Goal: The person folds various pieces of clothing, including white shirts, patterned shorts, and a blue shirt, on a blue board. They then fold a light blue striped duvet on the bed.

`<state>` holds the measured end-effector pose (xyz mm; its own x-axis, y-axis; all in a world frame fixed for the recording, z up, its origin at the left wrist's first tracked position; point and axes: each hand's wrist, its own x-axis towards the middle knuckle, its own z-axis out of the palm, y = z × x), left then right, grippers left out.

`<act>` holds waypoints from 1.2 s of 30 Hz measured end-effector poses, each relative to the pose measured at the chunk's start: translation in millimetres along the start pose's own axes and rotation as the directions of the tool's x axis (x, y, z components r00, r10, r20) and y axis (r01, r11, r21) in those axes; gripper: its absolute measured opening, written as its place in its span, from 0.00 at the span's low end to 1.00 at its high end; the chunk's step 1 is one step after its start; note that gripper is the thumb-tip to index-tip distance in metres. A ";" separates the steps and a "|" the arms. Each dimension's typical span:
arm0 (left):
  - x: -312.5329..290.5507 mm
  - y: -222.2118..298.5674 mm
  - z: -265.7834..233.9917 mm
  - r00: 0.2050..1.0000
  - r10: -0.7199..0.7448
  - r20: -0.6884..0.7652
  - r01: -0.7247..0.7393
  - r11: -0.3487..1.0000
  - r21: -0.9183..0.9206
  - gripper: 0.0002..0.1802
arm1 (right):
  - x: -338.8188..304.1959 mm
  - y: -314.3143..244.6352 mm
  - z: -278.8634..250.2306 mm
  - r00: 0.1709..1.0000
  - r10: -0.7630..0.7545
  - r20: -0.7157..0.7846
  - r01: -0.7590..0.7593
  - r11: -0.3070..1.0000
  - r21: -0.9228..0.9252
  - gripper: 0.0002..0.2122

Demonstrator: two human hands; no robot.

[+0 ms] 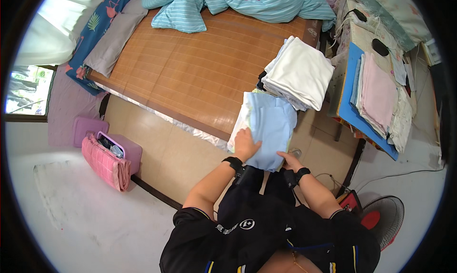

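A stack of folded light blue clothes point(271, 125) lies at the bed's near right corner, its near end over my lap. White and pale green folded edges show along its left side. My left hand point(246, 146) rests on the stack's left part, thumb and fingers apart. At the near right edge, my right hand point(291, 161) grips the light blue cloth, thumb on top; its other fingers are mostly hidden. Just beyond, a taller pile of folded clothes with a white one point(300, 73) on top touches the blue stack.
The bed has a brown woven mat point(190, 68) and a striped turquoise quilt point(247, 4) at its far side. On the right, a blue board point(350, 82) carries folded clothes, a pink one point(378, 90) among them. A purple bin point(131, 151) and a fan point(385, 220) stand on the floor.
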<state>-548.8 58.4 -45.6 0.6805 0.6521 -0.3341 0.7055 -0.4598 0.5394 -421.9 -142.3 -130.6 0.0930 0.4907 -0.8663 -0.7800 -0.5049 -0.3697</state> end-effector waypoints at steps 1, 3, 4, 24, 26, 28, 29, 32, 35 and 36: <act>-3.6 10.4 -1.1 0.997 0.067 -0.028 -0.066 0.998 0.014 0.35 | 1.1 1.3 -2.4 1.000 0.006 0.031 -0.008 0.999 0.039 0.27; -11.7 27.3 -0.5 0.993 0.117 -0.016 -0.117 0.993 0.021 0.34 | 3.7 2.4 -3.9 0.999 0.012 0.053 -0.015 0.998 0.062 0.28; -12.9 30.6 0.0 0.989 0.148 -0.017 -0.148 0.989 0.022 0.33 | 4.0 2.0 -3.7 0.998 0.006 0.061 -0.010 0.998 0.066 0.28; 32.6 -65.0 32.9 0.953 -0.228 0.200 0.300 0.802 -0.517 0.44 | -1.2 -3.0 10.1 0.995 -0.098 -0.015 0.098 0.994 0.037 0.31; 33.5 -48.1 18.7 0.956 -0.167 0.240 0.267 0.832 -0.486 0.42 | -3.3 -6.4 10.1 0.997 -0.043 -0.060 0.047 0.996 0.070 0.29; 28.0 -20.8 13.2 0.969 -0.150 0.196 0.198 0.947 -0.253 0.38 | -5.9 -9.5 11.4 0.999 -0.017 -0.046 0.023 0.989 0.145 0.27; 21.6 -7.0 13.4 0.975 -0.119 0.187 0.159 0.964 -0.212 0.37 | -7.5 -10.7 12.3 1.000 -0.008 -0.022 0.013 0.979 0.206 0.25; 3.1 20.0 18.9 0.999 0.031 0.039 -0.023 0.984 -0.175 0.36 | -10.8 -12.8 13.9 1.000 0.021 -0.008 -0.017 0.960 0.281 0.23; -1.2 18.3 27.4 0.996 0.084 -0.029 -0.089 0.973 -0.214 0.37 | -9.3 -12.5 12.1 0.999 0.001 -0.049 0.012 0.968 0.251 0.23; 1.2 11.7 29.0 0.998 0.061 -0.007 -0.061 0.978 -0.200 0.37 | -7.6 -11.3 11.3 0.998 -0.018 -0.063 0.032 0.973 0.228 0.23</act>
<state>-534.0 36.3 -62.1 0.7208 0.6270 -0.2954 0.6087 -0.3688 0.7025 -420.7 -132.4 -116.1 0.1462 0.4540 -0.8789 -0.8970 -0.3137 -0.3113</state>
